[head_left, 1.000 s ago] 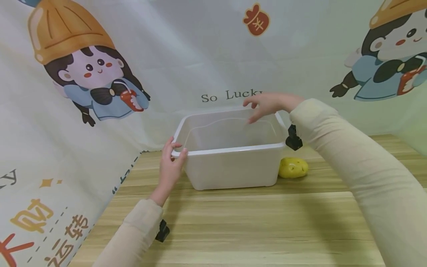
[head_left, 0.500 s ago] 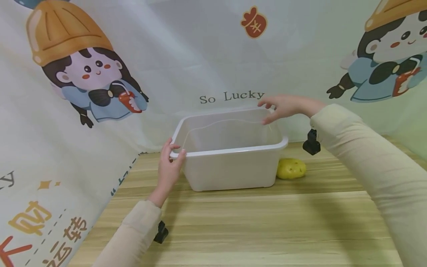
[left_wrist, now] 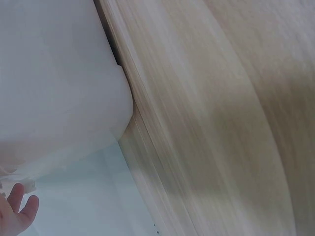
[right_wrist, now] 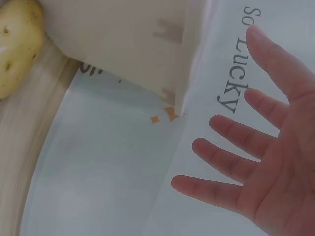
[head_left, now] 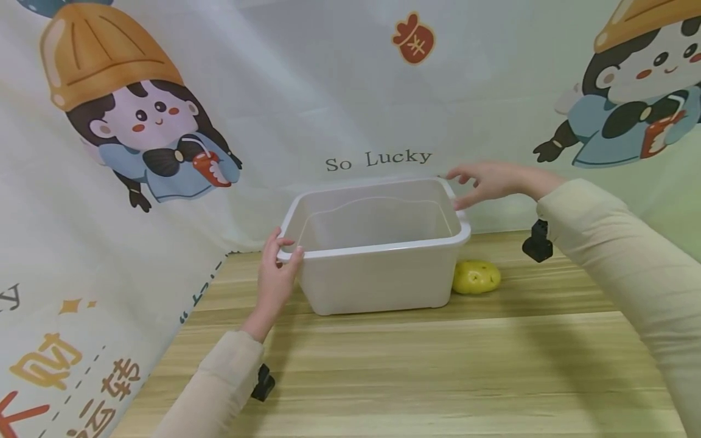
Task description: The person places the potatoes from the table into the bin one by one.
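A white plastic storage bin (head_left: 383,277) stands upright on the wooden table. My left hand (head_left: 276,277) grips its rim at the near left corner, fingers over the edge and thumb at the front. In the left wrist view, part of that hand (left_wrist: 17,211) shows beside the bin's wall (left_wrist: 59,73). Above the bin's right rim is my right hand (head_left: 493,182), holding nothing. Its fingers are spread in the right wrist view, where the hand (right_wrist: 275,162) appears apart from the bin (right_wrist: 123,44). The bin's floor is hidden by its front wall.
A yellow potato (head_left: 476,277) lies on the table (head_left: 411,371) against the bin's right side. Behind the bin hangs a white printed cloth (head_left: 328,79), which also runs along the left. Black wrist cameras (head_left: 538,241) sit under both forearms.
My right hand has moved rightward from over the bin's interior to its right rim. The left hand keeps its grip on the corner. The view has shifted slightly.
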The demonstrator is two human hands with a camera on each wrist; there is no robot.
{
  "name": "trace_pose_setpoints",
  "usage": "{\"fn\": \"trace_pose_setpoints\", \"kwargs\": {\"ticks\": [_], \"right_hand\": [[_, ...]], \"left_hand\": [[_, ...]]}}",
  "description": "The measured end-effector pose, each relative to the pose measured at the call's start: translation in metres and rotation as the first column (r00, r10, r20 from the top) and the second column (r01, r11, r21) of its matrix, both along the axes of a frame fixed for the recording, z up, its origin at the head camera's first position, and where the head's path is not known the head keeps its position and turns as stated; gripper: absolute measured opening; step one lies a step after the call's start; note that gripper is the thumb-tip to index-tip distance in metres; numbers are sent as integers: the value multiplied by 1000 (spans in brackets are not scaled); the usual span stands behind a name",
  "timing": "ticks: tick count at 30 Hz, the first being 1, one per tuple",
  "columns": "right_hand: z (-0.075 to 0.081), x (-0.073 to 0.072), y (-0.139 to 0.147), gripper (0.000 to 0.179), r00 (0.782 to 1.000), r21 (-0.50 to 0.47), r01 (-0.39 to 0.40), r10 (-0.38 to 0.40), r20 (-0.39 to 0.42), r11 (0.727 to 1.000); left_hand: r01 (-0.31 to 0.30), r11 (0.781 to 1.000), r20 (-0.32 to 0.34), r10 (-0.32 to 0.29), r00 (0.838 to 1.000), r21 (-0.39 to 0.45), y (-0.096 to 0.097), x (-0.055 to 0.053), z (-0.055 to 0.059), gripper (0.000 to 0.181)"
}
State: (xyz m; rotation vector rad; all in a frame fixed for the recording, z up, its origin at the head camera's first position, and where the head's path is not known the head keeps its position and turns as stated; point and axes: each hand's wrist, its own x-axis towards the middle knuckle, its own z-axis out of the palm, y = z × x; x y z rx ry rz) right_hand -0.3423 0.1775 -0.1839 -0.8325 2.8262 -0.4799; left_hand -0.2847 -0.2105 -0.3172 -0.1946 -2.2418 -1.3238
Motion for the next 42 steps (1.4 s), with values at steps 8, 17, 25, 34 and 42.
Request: {"fn": "trace_pose_setpoints", "kwargs": {"ticks": [8,17,25,34,42], "right_hand": [[-9,1,14,72,1000,-21,4,-4,8,1000],[-19,4,24,72,999,-24,12,-12,30,1000],[-34,4,33,72,999,-17,5,-4,32,1000],[-51,6,39,73,997,7,26,-27,70,1000],[-67,9,44,73,996,-38,26,-22,92,999]], "left_hand": [[-6,1000,-4,6,1000,7,-1,1,1,31],[-2,1000,-4,3,1000,9,-2,1,0,31],[2,1000,-4,-2,1000,15,-2,0,0,31],[-3,1000,-3,3,1000,-4,-2,-2,-1,31],[14,1000,-28,-15,1000,-20,-2,-1,-1,32]]}}
